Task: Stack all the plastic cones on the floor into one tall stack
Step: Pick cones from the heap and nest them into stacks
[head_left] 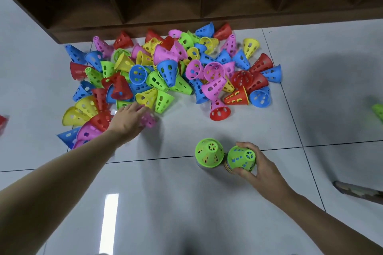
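A big heap of perforated plastic cones [165, 72] in red, blue, green, yellow and pink lies on the tiled floor by the shelf. Two upright stacks stand nearer me: one topped by a green cone [209, 154], and a second green-topped stack [241, 158] right beside it. My right hand [256, 163] grips the top of that second stack. Reaching into the heap's near edge, my left hand [126, 119] has its fingers closed around a blurred pink cone [148, 119].
A dark wooden shelf unit [186, 6] runs along the far side behind the heap. A stray red cone [3, 121] sits at the left edge, a green one [378, 111] at the right edge. A patterned object [358, 190] pokes in at right.
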Demonstrator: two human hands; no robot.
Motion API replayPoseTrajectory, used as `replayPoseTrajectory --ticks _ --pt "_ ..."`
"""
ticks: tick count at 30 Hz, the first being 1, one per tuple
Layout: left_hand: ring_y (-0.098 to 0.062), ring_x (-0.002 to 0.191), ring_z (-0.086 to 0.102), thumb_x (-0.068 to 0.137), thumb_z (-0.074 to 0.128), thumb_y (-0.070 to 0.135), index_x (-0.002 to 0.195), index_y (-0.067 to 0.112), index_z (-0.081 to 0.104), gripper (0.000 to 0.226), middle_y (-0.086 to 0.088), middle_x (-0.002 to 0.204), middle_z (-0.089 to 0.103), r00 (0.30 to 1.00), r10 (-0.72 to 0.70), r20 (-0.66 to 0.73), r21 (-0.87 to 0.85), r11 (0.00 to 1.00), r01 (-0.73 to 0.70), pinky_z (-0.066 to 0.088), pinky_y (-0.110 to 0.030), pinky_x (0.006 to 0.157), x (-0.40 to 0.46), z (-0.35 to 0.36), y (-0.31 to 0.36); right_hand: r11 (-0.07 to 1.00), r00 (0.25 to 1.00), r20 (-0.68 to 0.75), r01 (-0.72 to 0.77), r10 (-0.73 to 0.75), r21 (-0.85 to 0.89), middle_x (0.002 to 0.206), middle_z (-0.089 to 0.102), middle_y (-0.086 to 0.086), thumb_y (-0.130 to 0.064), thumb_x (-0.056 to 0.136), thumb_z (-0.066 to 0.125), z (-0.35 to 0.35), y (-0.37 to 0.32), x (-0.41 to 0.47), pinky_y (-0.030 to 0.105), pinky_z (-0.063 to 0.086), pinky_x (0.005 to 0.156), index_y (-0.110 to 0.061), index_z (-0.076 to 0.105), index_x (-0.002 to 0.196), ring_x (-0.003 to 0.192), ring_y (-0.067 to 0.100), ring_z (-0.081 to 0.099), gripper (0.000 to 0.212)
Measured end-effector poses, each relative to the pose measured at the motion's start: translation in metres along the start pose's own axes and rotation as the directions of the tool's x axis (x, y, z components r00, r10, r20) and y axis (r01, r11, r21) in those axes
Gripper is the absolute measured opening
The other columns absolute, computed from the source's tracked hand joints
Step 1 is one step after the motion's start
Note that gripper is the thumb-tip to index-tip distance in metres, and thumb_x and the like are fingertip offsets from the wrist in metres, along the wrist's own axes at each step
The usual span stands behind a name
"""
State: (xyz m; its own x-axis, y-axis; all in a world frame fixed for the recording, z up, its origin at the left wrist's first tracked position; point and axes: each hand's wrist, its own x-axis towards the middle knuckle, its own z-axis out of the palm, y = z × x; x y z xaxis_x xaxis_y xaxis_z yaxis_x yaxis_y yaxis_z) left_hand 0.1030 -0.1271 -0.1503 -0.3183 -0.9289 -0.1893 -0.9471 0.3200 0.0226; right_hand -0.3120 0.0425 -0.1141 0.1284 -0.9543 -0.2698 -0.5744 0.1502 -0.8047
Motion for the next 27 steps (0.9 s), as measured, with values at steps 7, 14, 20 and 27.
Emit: replayPoseTrajectory --ticks 7,14,20,27 --pt "-0.025 0.095 0.063 0.076 0.076 0.059 0.122 0.03 0.054 0.059 0.002 0.106 0.06 0.994 -0.103 0.024 0.005 0.995 0.103 0.05 -0.033 0.069 -0.016 -0.007 0.004 1.0 1.0 -0.012 0.003 -0.003 -0.018 0.128 0.056 -0.031 -0.034 0.08 0.081 0.001 0.0 -0.001 0.017 0.043 0.097 -0.048 0.045 0.128 0.116 -0.005 0.057 0.062" --pt "-0.016 0.083 0.06 0.077 0.072 0.056 0.107 0.027 0.057 0.044 0.004 0.095 0.063 0.972 -0.187 -0.142 -0.81 0.587 -0.006 0.049 -0.022 0.065 -0.062 -0.063 0.087 0.999 1.0 -0.014 0.016 -0.016 -0.03 0.127 0.056 -0.028 -0.035 0.081 0.079 0.001 0.003 -0.002 0.024 0.045 0.098 -0.046 0.045 0.13 0.115 -0.001 0.057 0.061" --pt "-0.013 0.106 0.062 0.086 0.066 0.052 0.121 0.033 0.053 0.042 0.019 0.111 0.061 0.973 -0.032 -0.23 -0.879 0.435 -0.193 0.052 -0.021 0.085 -0.104 -0.104 0.165 0.998 0.999 -0.009 0.03 -0.031 -0.056 0.127 0.055 -0.028 -0.041 0.082 0.076 -0.001 0.002 -0.002 0.026 0.046 0.097 -0.048 0.041 0.13 0.113 0.001 0.057 0.06" --pt "-0.007 0.125 0.054 0.094 0.061 0.045 0.136 0.031 0.038 0.049 0.012 0.136 0.052 0.973 0.197 -0.117 -0.854 0.48 -0.2 0.052 -0.037 0.097 -0.1 -0.081 0.186 0.998 0.999 0.003 0.035 -0.034 -0.058 0.117 0.059 -0.022 -0.04 0.083 0.076 -0.001 -0.001 -0.003 0.026 0.049 0.091 -0.049 0.04 0.125 0.105 0.005 0.06 0.056"
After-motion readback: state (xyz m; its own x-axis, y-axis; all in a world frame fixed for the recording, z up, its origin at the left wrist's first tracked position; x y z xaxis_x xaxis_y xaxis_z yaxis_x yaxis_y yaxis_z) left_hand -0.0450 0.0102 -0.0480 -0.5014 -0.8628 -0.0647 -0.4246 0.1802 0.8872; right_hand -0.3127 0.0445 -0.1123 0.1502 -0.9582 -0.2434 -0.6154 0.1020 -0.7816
